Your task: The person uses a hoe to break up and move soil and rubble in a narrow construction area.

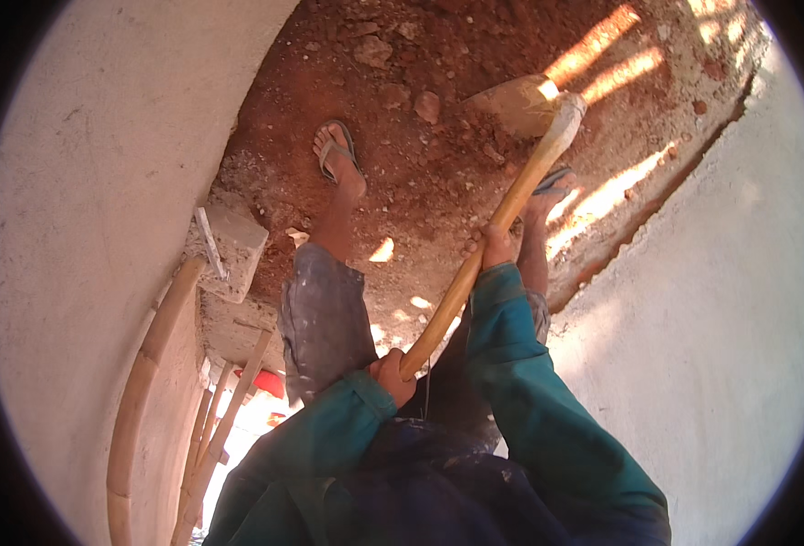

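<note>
I hold a hoe by its long wooden handle (464,280), which slants from my lap up to the far right. My left hand (393,378) wraps round the handle's near end. Farther up, about midway, my right hand (493,247) grips it with closed fingers. The hoe's broad blade (515,106) lies at the reddish soil (402,146), to the left of the handle's far end; how deep its edge sits I cannot tell. My feet, in flip-flops, stand apart on the dirt, the left foot (338,153) left of the hoe and the right foot (552,189) behind the handle.
Pale plastered walls close in on the left (101,182) and right (711,300). By the left wall are a concrete block (238,246), a curved bamboo pole (138,391) and several wooden poles (233,409). Stones (427,107) and clods lie in the soil.
</note>
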`<state>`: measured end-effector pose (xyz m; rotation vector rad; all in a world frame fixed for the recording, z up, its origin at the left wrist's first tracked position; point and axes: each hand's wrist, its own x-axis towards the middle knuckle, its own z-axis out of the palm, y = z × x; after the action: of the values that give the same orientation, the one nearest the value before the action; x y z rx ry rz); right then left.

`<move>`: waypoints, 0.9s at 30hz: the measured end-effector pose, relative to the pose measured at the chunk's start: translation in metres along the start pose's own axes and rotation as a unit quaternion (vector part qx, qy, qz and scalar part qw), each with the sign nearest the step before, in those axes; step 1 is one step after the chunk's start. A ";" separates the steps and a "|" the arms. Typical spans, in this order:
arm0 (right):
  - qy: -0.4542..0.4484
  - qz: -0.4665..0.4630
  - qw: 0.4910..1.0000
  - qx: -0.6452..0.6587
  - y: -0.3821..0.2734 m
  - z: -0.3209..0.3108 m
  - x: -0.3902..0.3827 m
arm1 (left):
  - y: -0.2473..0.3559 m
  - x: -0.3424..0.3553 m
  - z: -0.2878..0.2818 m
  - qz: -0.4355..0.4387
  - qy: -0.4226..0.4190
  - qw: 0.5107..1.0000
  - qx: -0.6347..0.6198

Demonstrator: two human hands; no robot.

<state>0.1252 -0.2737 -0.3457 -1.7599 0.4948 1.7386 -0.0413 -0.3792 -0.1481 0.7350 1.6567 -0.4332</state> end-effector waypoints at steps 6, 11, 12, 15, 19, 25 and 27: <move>-0.108 -0.208 0.972 0.014 -0.127 0.038 -0.035 | 0.053 0.055 -0.010 0.231 0.082 0.968 -0.054; -0.117 -0.434 0.892 -0.053 -0.341 0.085 -0.045 | 0.224 0.151 -0.038 0.437 0.122 0.879 -0.147; -0.097 -0.454 0.884 -0.052 -0.377 0.088 -0.036 | 0.253 0.164 -0.043 0.459 0.120 0.866 -0.159; -0.113 -0.439 0.891 -0.027 -0.394 0.126 -0.024 | 0.275 0.196 -0.061 0.435 0.137 0.885 -0.096; 0.037 -0.388 0.916 -0.092 -0.279 0.133 0.029 | 0.179 0.212 -0.051 0.316 0.084 0.936 -0.127; 0.047 -0.043 0.988 -0.140 -0.005 0.049 0.089 | 0.019 0.053 -0.004 -0.077 0.038 0.996 0.006; -0.005 -0.046 0.993 -0.112 -0.020 0.044 0.060 | 0.031 0.029 -0.012 -0.026 0.037 0.998 -0.035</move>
<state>0.1089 -0.2214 -0.3998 -1.8947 0.2173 1.7939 -0.0315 -0.3427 -0.1698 0.6631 1.7554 -0.3864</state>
